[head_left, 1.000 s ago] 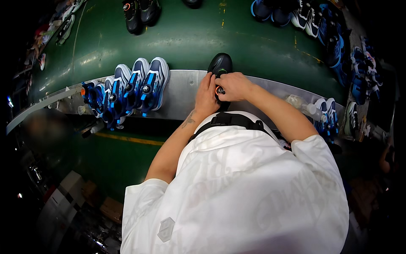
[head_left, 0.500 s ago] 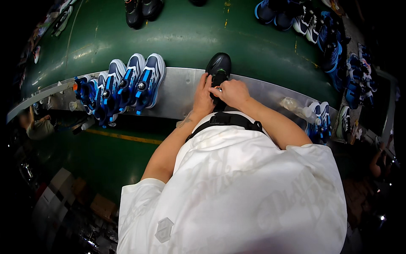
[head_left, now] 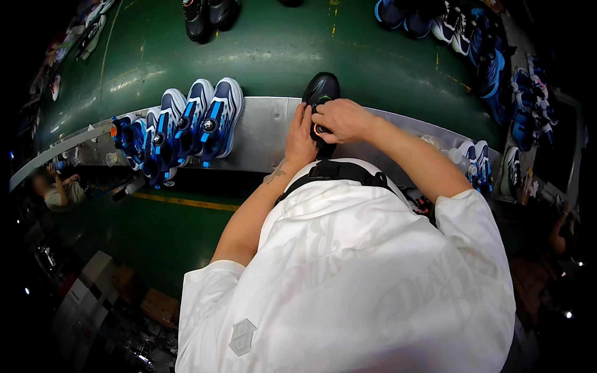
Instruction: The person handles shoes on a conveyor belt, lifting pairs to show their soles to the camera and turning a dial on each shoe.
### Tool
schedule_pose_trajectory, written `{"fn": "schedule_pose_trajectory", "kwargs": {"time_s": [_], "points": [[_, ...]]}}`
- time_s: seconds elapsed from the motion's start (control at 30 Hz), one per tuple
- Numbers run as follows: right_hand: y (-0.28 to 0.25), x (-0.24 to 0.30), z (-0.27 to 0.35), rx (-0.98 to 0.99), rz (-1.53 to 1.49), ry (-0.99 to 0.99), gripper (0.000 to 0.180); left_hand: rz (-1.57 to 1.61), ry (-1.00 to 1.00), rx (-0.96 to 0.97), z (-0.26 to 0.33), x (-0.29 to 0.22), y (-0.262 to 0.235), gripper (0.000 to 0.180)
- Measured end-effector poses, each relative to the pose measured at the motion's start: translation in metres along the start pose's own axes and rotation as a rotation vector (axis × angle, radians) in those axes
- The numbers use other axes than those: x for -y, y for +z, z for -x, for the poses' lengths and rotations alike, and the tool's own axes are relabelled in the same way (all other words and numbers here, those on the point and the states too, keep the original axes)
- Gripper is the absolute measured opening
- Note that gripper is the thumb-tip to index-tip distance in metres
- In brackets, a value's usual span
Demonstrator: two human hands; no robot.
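Observation:
A black sneaker [head_left: 322, 86] rests on the metal ledge in front of my waist, its toe pointing away from me over the green surface. Along its left side lies my left hand [head_left: 301, 138], the fingers steadying the shoe. From the right my right hand [head_left: 344, 120] reaches over the opening, fingers curled and pinched at an orange-rimmed round piece [head_left: 318, 129] on the shoe's upper. The fingers partly cover that piece and most of the tongue area.
Several white-and-blue sneakers [head_left: 222, 115] with round dials stand on the metal ledge [head_left: 267, 133] at left. More white-and-blue shoes [head_left: 476, 163] are at right. On the green conveyor-like surface [head_left: 273, 68] sit black shoes [head_left: 208, 17] and several blue ones [head_left: 404, 17]. Another person [head_left: 61, 189] is at far left.
My right hand has turned and moved up over the shoe's tongue area, its elbow swinging out to the right. The left hand stays at the shoe's left side.

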State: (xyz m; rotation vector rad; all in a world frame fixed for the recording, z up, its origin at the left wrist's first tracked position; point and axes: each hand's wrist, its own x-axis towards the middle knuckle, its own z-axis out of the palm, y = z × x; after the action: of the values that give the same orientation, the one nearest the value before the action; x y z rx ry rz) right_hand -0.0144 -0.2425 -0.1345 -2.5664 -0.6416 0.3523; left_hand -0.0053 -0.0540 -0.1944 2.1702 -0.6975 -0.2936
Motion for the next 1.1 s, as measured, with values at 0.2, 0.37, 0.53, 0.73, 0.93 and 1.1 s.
{"fn": "schedule_pose_trajectory", "kwargs": {"time_s": [0.2,0.37,0.53,0.73,0.93,1.1], "points": [[0.006,0.009,-0.001,0.024,0.028,0.182,0.036,-0.016,-0.057,0.026,0.002,-0.002,-0.002,0.069],[0.001,-0.002,-0.007,0.008,0.037,0.037,0.040,-0.080,-0.143,0.094,0.007,0.003,0.000,0.073],[0.016,0.015,-0.001,-0.001,-0.028,0.412,0.052,-0.065,-0.145,0.085,0.006,0.002,0.002,0.078],[0.008,0.032,-0.007,0.032,-0.091,0.646,0.058,-0.003,-0.099,-0.003,0.009,0.007,0.005,0.078],[0.016,0.016,0.007,-0.207,0.040,0.222,0.044,-0.007,-0.116,0.024,0.011,0.010,0.006,0.078],[0.005,0.013,0.008,-0.030,0.034,0.183,0.041,-0.002,-0.122,-0.014,0.011,0.009,0.010,0.079]]}}
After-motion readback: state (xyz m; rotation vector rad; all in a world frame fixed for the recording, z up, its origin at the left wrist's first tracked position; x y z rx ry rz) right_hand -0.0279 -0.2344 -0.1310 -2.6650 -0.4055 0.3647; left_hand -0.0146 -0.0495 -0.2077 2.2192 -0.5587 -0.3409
